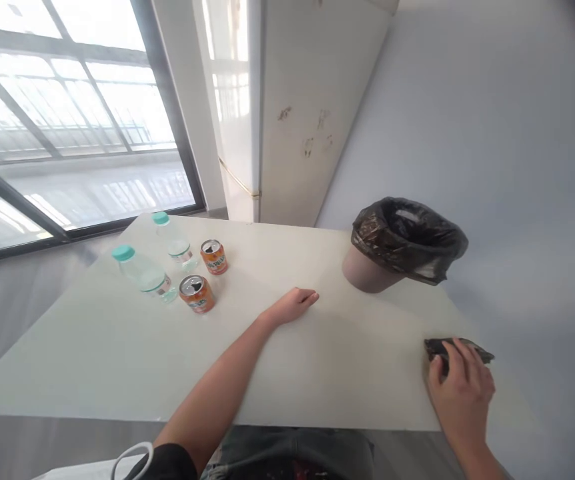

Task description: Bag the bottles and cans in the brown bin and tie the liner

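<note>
One hand (462, 380) on the dark plastic bundle (435, 347) at the desk's (347, 373) right side!

The right hand's fingers curl over it, grip unclear; the left hand (295, 305) rests loosely closed, between two orange cans (200, 297) and the black-lined bin (370, 270).

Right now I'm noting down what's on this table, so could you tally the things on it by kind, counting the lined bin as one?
Clear bottles: 2
Orange cans: 2
Bin with black liner: 1
Black plastic bundle at the right hand: 1
Total: 6
</note>
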Demonstrator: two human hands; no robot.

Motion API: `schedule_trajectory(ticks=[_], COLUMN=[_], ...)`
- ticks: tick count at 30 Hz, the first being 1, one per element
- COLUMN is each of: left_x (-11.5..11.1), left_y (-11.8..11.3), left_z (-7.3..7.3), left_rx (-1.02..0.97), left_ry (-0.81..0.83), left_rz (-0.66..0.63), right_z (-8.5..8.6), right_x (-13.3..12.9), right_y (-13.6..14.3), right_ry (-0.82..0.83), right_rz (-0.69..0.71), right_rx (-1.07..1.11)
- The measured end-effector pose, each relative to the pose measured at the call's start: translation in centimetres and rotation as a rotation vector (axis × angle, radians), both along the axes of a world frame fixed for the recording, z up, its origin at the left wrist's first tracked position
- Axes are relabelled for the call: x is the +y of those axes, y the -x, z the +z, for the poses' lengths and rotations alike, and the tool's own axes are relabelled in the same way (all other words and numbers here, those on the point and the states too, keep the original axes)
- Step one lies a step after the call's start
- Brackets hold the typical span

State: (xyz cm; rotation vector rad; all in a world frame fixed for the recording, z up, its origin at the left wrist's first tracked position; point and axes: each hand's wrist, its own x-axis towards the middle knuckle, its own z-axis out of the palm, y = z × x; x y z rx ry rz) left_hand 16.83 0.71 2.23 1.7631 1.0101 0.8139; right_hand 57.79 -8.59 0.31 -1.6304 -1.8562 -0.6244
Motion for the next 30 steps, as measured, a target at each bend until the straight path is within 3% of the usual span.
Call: schedule_trajectory(ticks=[5, 9, 12, 19, 22, 25, 30], left_x=[-0.2, -1.0, -2.4, -6.1, -8.7, -12.0, -16.4], left_y=[-0.6, -2.2, -3.4, -3.9, -3.4, -2.2, 2.8], left_z=[-0.3, -0.7, -0.9, -1.1, -1.3, -0.9, 1.6], left_rx=[0.305, 0.562, 0.645, 0.786, 0.782, 0.677, 0.481], left_ry=[-0.174, -0.270, -0.280, -0.309, -0.357, -0.459, -0.664], left_rz=[0.035, 0.066, 0.137, 0.277, 0.333, 0.511, 1.046], right_z=[-0.7, 0.8, 4.0, 14.5, 16.6, 16.5, 15.1], right_x=[-0.7, -1.0, 0.2, 6.3, 8.8, 10.6, 13.9], right_y=[-0.3, 0.4, 1.3, 5.6, 7.7, 9.2, 9.5], right_ry=[-0.131, -0.150, -0.138, -0.155, -0.146, -0.147, -0.100], right_rz=[0.024, 0.095, 0.207, 0.408, 0.501, 0.499, 0.328], right_rx=[0.023, 0.061, 0.059, 0.105, 0.110, 0.084, 0.050])
